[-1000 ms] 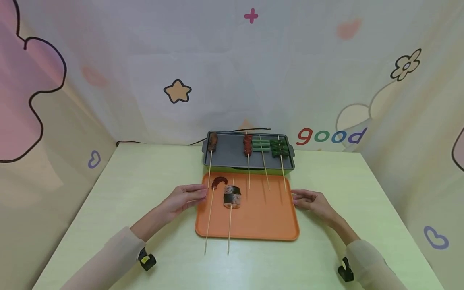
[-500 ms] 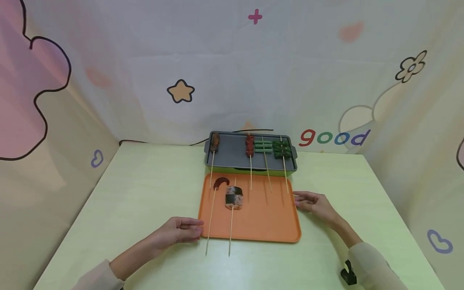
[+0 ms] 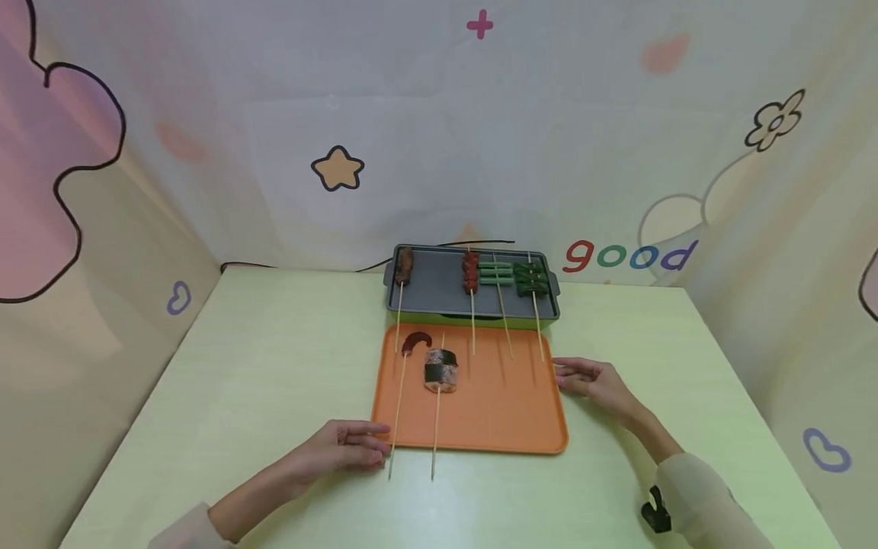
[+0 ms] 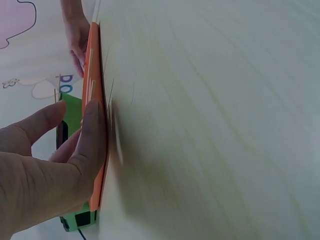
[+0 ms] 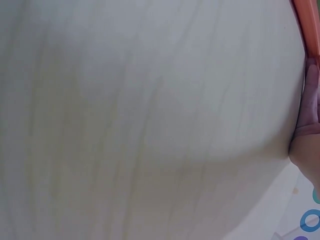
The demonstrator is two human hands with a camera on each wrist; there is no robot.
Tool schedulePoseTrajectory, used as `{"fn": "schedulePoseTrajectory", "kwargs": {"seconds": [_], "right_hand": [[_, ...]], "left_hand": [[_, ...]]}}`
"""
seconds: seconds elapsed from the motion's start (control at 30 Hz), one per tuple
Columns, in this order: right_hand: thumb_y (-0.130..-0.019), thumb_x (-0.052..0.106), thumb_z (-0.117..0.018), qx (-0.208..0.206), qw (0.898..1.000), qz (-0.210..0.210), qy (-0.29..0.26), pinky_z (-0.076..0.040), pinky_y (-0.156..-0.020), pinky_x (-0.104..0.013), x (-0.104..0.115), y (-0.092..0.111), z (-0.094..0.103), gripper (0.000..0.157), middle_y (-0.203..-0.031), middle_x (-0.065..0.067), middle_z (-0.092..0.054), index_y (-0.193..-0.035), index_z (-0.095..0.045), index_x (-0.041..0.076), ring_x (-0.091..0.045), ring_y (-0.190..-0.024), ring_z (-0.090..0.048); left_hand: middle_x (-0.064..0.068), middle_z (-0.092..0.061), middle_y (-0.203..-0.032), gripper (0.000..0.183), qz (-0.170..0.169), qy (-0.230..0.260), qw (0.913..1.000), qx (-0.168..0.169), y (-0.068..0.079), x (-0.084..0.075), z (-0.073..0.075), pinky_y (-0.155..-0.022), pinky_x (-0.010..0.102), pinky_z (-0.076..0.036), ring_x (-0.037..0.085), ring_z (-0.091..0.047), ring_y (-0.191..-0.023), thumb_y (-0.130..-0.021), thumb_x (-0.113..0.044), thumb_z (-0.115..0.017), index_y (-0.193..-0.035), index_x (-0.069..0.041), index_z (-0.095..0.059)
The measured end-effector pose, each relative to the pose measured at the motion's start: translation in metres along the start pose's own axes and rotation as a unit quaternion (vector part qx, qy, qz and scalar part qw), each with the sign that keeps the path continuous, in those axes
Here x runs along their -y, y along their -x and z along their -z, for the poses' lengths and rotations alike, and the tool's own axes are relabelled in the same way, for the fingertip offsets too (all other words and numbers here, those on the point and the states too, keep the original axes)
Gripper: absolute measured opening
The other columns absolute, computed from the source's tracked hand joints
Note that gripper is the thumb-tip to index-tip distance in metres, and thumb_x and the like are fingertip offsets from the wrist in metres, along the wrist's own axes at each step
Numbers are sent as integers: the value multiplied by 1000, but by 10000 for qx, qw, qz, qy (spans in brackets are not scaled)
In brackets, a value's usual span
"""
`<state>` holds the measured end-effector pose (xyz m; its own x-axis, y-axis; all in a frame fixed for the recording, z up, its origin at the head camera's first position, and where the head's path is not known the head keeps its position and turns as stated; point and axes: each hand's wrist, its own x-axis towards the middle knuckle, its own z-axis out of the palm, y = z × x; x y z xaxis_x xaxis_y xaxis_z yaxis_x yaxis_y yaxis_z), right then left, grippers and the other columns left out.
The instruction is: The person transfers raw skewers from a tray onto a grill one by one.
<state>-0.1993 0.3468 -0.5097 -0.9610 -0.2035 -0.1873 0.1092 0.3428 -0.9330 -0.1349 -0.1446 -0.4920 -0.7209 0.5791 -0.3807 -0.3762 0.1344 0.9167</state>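
Observation:
An orange tray [image 3: 501, 415] lies on the table. On its left part are a skewer with a dark red curled piece [image 3: 416, 341] and a skewer with a black-and-white wrapped roll [image 3: 440, 371]; both sticks reach past the front rim. My left hand [image 3: 339, 451] is at the front left corner, fingertips right at the rim and close to the curled piece's stick. In the left wrist view its thumb stands apart from the fingers [image 4: 91, 132], which lie along the tray's edge. My right hand [image 3: 600, 385] touches the tray's right edge with fairly straight fingers.
Behind the tray stands a grey-topped grill [image 3: 439, 293] with a green base. It bears a brown skewer [image 3: 405, 267], a red one [image 3: 470, 273], a light green one [image 3: 495, 274] and a leafy green one [image 3: 530, 280]. Their sticks overhang the tray. A printed curtain [image 3: 439, 152] hangs behind.
My left hand has moved from the tray's upper left edge toward me, to the front left corner. My right hand stays at the right edge; the skewers keep their places.

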Motion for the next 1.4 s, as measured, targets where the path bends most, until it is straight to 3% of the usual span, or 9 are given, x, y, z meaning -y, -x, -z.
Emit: {"fn": "schedulePoseTrajectory", "kwargs": {"seconds": [0.23,0.4,0.7,0.97,1.4], "right_hand": [[-99,8,-66,144,9997,-24,-183,-57,-87,-18,-4,-6,-6,49,-126,-22,-71,-143,-53,-9,2,-99,-71],[-99,7,-65,12,9999,-74,-150,-57,-87,-17,0,-1,2,48,-125,-19,-72,-142,-53,-10,1,-99,-71],[-99,7,-66,-18,9999,-63,-109,-57,-84,-16,1,-2,2,48,-119,-12,-76,-142,-54,-9,2,-98,-72],[-99,7,-65,21,10000,7,-78,-57,-85,-16,2,0,3,48,-126,-26,-69,-143,-52,-9,3,-98,-71],[-100,8,-65,40,9999,-43,-117,-57,-85,-16,1,-1,2,49,-124,-20,-72,-144,-52,-9,4,-98,-71]], "left_hand": [[17,-73,-122,65,166,85,9998,77,2,5,-8,-94,33,-59,16,-74,-104,-95,-12,-72,-148,11,-43],[19,-72,-124,68,214,441,9987,167,-9,2,-15,-98,35,-58,20,-73,-109,-96,-10,-70,-151,12,-37],[13,-76,-112,66,236,708,9971,-150,-10,-3,-22,-94,34,-59,19,-76,-102,-93,-3,-72,-148,13,-41],[1,-77,-97,64,164,713,9970,-244,-13,0,-28,-90,33,-61,13,-75,-94,-91,-1,-73,-147,11,-45],[1,-76,-93,62,199,799,9958,-404,-13,0,-29,-88,32,-61,14,-76,-91,-88,5,-73,-145,9,-49]]}}
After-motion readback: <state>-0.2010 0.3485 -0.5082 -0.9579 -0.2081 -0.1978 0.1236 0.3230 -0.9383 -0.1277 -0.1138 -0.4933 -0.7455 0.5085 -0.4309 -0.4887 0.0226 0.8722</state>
